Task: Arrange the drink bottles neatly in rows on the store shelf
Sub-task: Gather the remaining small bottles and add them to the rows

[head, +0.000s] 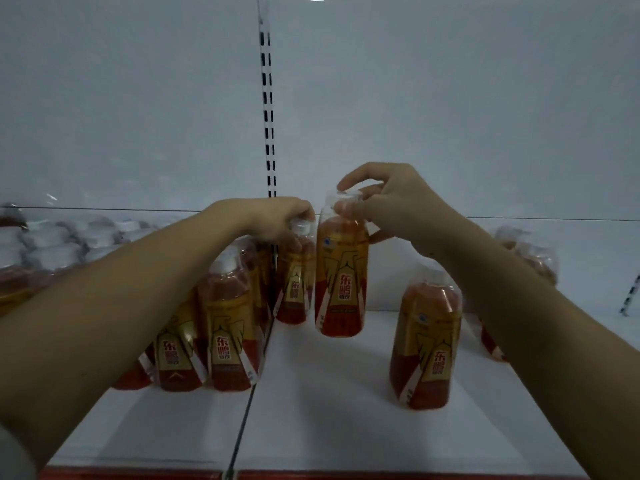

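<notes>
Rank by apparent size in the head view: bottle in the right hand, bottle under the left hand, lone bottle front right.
1. Lone bottle front right, looks largest, likely because it is nearest.
2. Bottle in the right hand.
3. Bottle under the left hand, partly hidden.
All carry the same label; true sizes probably match.

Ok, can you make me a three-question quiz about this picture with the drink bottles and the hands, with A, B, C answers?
1. Where does the right hand grip its bottle?
A. at the cap
B. at the bottom
C. on the label

2. What colour is the shelf?
A. green
B. white
C. black

3. How is the lone bottle near the right forearm?
A. lying down
B. upside down
C. standing upright, untouched

Answers:
1. A, since the fingers curl round the top of the bottle.
2. B, since the bare shelf board looks white.
3. C, since it stands on its base with its cap up and no hand on it.

The left hand holds another bottle's cap.
</notes>
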A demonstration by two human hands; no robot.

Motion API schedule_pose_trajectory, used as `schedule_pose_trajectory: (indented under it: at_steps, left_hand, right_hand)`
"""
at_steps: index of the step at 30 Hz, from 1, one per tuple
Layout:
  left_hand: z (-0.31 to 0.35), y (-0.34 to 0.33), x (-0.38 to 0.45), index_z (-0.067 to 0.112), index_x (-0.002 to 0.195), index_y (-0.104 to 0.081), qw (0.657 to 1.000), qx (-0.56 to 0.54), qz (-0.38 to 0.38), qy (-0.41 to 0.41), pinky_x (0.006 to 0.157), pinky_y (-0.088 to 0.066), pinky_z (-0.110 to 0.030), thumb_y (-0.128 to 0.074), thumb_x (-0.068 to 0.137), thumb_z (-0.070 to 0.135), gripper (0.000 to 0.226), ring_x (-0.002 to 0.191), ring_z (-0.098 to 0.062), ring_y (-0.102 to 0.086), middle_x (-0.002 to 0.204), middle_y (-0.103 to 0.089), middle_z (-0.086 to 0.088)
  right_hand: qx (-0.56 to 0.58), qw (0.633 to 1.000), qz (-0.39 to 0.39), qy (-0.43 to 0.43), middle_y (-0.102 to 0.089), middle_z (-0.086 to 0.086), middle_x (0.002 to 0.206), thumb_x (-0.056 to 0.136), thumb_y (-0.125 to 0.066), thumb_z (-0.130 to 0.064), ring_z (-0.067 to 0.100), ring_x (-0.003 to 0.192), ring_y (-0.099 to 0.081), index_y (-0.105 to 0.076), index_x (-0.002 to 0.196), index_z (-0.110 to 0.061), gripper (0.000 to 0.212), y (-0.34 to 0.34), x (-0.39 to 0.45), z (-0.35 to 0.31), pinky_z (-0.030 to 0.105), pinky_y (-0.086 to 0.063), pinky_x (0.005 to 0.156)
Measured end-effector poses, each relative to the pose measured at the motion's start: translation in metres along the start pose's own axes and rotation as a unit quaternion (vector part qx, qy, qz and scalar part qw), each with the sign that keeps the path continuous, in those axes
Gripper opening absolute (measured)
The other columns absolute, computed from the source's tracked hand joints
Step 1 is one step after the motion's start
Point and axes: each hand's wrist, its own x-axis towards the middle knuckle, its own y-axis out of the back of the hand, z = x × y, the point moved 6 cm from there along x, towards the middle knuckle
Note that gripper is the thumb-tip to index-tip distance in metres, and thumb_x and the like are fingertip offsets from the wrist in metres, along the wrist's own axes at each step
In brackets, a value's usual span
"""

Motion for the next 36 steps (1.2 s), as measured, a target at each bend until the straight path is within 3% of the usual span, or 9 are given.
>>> schedule_pose_trajectory:
  at_steps: [3, 6, 11, 15, 20, 25, 30, 34, 36]
  left_hand:
    - [-0.01, -0.001, -0.001, 0.023, 0.126, -0.051, 1.0, 0.019, 0.0, -0.011, 0.096, -0.047, -0.039, -0.078, 0.081, 0.029, 0.053, 0.111, -0.018, -0.052, 0.123, -0.052, 0.007]
    - [-0.011, 0.002, -0.006, 0.025, 0.107, -0.048, 0.998, 0.054, 0.025, -0.023, 0.086, -0.046, -0.035, -0.074, 0.085, 0.026, 0.034, 0.1, -0.022, -0.05, 0.108, -0.04, 0.003]
    - [-0.003, 0.009, -0.027, 0.015, 0.145, -0.041, 0.996, 0.003, 0.079, -0.034, 0.096, -0.045, -0.034, -0.05, 0.098, 0.011, 0.048, 0.114, -0.022, -0.053, 0.135, -0.052, -0.008]
    - [-0.004, 0.024, -0.057, 0.018, 0.147, -0.041, 0.991, -0.106, 0.078, -0.032, 0.098, -0.033, -0.024, -0.034, 0.107, 0.036, 0.044, 0.124, -0.012, -0.047, 0.147, -0.048, 0.0]
    - [0.0, 0.024, -0.094, 0.02, 0.144, -0.047, 0.989, -0.132, 0.036, -0.052, 0.108, -0.034, -0.029, -0.026, 0.105, 0.048, 0.052, 0.132, -0.013, -0.045, 0.147, -0.049, 0.002]
    - [0.006, 0.007, -0.11, 0.023, 0.134, -0.055, 0.991, -0.105, 0.049, -0.06, 0.107, -0.038, -0.036, -0.026, 0.104, 0.052, 0.051, 0.127, -0.017, -0.05, 0.137, -0.056, 0.002]
    - [0.001, -0.002, -0.105, 0.032, 0.156, -0.023, 0.996, -0.071, -0.021, -0.041, 0.12, -0.01, -0.041, -0.022, 0.102, 0.059, 0.06, 0.151, -0.019, -0.014, 0.164, -0.02, 0.008]
    - [-0.004, -0.008, -0.098, 0.029, 0.158, -0.014, 0.998, -0.056, -0.034, -0.024, 0.121, -0.006, -0.045, -0.024, 0.099, 0.063, 0.069, 0.153, -0.022, -0.006, 0.165, -0.013, 0.005]
    - [-0.005, -0.008, -0.097, 0.029, 0.158, -0.013, 0.998, -0.051, -0.031, -0.028, 0.12, -0.009, -0.046, -0.026, 0.099, 0.063, 0.069, 0.152, -0.022, -0.007, 0.165, -0.014, 0.004]
  right_hand:
    - [-0.001, 1.0, 0.001, -0.008, -0.076, 0.014, 0.096, 0.089, -0.074, -0.017, 0.026, 0.082, -0.075, -0.065, 0.1, -0.02, 0.015, -0.026, 0.003, 0.002, 0.044, -0.065, 0.072]
    - [0.001, 1.0, 0.006, -0.015, -0.074, 0.013, 0.095, 0.087, -0.075, -0.014, 0.018, 0.072, -0.071, -0.06, 0.114, -0.018, 0.031, -0.052, 0.008, 0.01, 0.025, -0.053, 0.055]
    - [0.042, 0.998, 0.021, -0.04, -0.072, 0.013, 0.099, 0.092, -0.064, -0.005, 0.024, 0.076, -0.068, -0.056, 0.116, -0.016, 0.028, -0.085, 0.013, 0.033, 0.035, -0.052, 0.061]
    - [0.046, 0.997, 0.045, -0.04, -0.069, 0.002, 0.104, 0.092, -0.066, -0.008, 0.014, 0.079, -0.066, -0.06, 0.114, -0.015, 0.025, -0.106, 0.01, 0.037, 0.025, -0.055, 0.058]
    - [0.017, 0.996, 0.085, -0.002, -0.07, 0.0, 0.113, 0.093, -0.064, -0.021, 0.021, 0.094, -0.072, -0.058, 0.112, -0.022, 0.02, -0.117, 0.003, 0.04, 0.053, -0.06, 0.081]
    - [0.079, 0.992, 0.096, -0.023, -0.058, -0.005, 0.124, 0.098, -0.064, -0.021, 0.012, 0.105, -0.065, -0.042, 0.13, -0.025, 0.039, -0.123, -0.017, 0.059, 0.035, -0.061, 0.081]
    - [0.092, 0.988, 0.1, -0.071, -0.053, -0.017, 0.117, 0.096, -0.065, -0.006, 0.008, 0.106, -0.061, -0.031, 0.134, -0.038, 0.06, -0.163, -0.055, 0.095, 0.02, -0.057, 0.077]
    - [0.045, 0.981, 0.169, -0.079, -0.062, -0.013, 0.118, 0.093, -0.07, -0.012, 0.015, 0.11, -0.065, -0.037, 0.134, -0.04, 0.06, -0.174, -0.057, 0.104, 0.041, -0.059, 0.09]
    - [0.034, 0.982, 0.167, -0.08, -0.061, -0.014, 0.118, 0.095, -0.067, -0.011, 0.014, 0.112, -0.065, -0.035, 0.139, -0.037, 0.06, -0.175, -0.056, 0.103, 0.042, -0.058, 0.093]
